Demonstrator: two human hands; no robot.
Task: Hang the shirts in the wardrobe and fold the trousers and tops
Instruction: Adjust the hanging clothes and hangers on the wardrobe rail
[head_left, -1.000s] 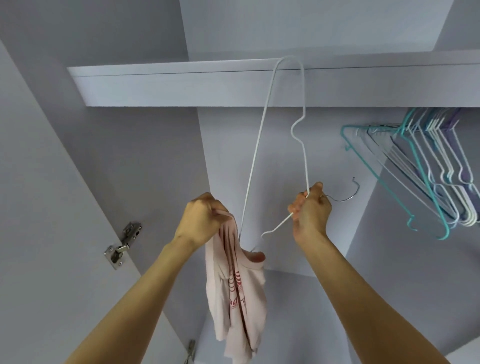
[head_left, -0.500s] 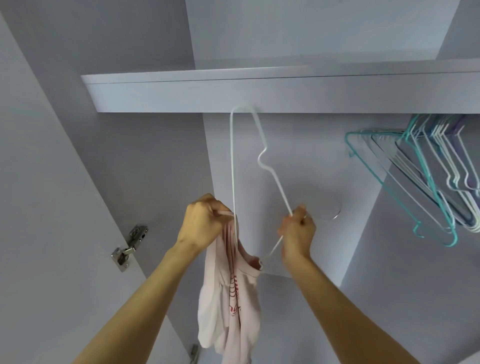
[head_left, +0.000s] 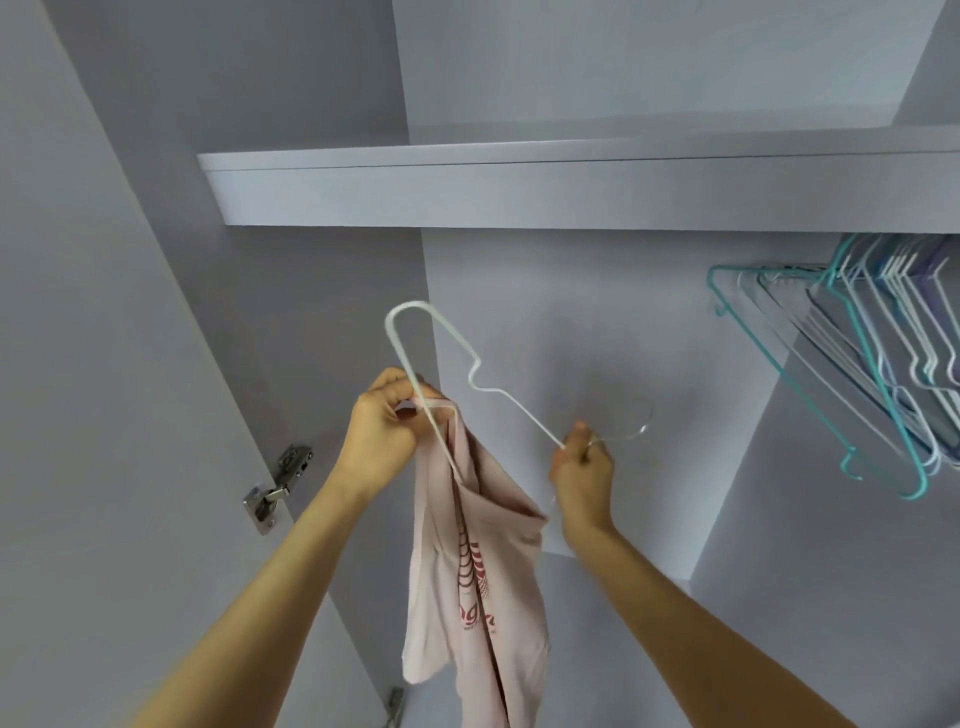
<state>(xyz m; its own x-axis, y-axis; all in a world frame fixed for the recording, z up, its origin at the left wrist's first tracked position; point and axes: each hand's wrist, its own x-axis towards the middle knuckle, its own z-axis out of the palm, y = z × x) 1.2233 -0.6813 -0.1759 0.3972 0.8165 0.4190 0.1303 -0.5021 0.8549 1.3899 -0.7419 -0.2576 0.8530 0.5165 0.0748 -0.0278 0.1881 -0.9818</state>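
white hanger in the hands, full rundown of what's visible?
The white hanger is thin wire, white-coated by its look, with a bare metal hook that is blurred. It is tilted, one rounded end up and to the left, with a notch in its shoulder. The right hand grips its neck by the hook. Its long bar runs down into the pink shirt, whose top the left hand pinches against the wire.

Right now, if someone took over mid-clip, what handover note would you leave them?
Left hand: grips the pink shirt at its neck.
Right hand: holds the white wire hanger near its hook.
One hanger arm is inside the shirt's neck; the other sticks up bare.
Empty hangers hang at the right.
Done: hanger partly fed in.
Left: seat the shirt fully, hang it, then the other clothes.
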